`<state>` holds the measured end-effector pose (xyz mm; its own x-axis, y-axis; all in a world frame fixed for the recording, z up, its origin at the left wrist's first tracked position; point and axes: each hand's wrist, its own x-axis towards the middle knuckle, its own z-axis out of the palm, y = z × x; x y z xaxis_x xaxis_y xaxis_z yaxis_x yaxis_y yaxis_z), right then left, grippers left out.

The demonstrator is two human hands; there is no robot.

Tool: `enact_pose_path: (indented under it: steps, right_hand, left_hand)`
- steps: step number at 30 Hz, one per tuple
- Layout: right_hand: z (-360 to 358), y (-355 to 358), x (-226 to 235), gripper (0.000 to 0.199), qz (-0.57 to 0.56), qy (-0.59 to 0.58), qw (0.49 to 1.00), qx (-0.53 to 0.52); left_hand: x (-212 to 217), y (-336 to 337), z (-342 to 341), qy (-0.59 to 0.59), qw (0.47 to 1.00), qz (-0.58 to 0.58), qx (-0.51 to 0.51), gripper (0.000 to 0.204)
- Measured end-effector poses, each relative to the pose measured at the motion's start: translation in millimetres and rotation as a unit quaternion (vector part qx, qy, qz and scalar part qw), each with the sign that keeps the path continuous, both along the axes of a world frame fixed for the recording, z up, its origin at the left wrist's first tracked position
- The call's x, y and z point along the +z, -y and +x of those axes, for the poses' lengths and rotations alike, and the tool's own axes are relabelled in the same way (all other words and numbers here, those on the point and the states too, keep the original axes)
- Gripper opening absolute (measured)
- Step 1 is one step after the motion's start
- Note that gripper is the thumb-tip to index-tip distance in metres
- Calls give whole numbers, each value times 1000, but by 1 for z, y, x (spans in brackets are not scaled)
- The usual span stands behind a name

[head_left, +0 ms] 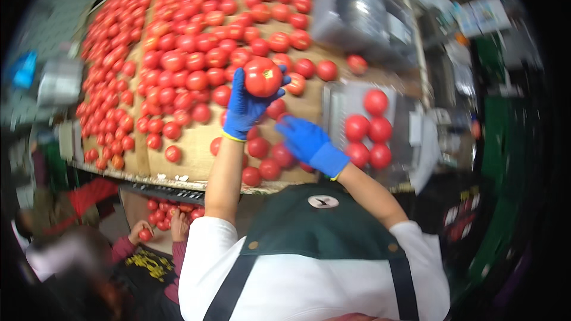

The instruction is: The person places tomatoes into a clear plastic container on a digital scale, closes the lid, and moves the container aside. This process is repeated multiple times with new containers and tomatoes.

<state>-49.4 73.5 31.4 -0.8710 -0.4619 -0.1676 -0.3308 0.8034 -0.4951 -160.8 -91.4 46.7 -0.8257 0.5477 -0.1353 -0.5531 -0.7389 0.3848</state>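
My left hand (245, 110), in a blue glove with a yellow cuff edge, is closed around a large red tomato (260, 81), its stem scar facing up. My right hand (308, 142), gloved the same way, hovers just to the right over loose tomatoes (258, 148). Its fingers point left, somewhat blurred, and I see nothing held in them. Right of that hand lies a clear plastic tray (336, 104) with several tomatoes (379, 129) in it. Both hands are above a cardboard-covered table (196, 137).
A large spread of tomatoes (196, 41) covers the table's left and far side, with a strip dividing it. At the far right stands a grey bin (333, 18) of clear plastic packaging. Lower left, another person's hands (178, 224) handle tomatoes in a box.
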Motion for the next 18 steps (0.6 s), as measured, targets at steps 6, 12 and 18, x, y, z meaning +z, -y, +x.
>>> enact_pose_path:
  steps: [6, 12, 18]
  right_hand:
    - [97, -64, 40, 34, -226, -33, 973, 30]
    - [153, -129, 89, 28, -265, -1, 946, -188]
    - [193, -188, 91, 20, -281, -47, 900, -329]
  left_hand:
    - [39, -134, 38, -526, 682, -506, 40, 68]
    - [-13, -189, 28, -710, 337, -618, 36, 56]
    - [9, -101, -38, -551, 582, -567, 190, 41]
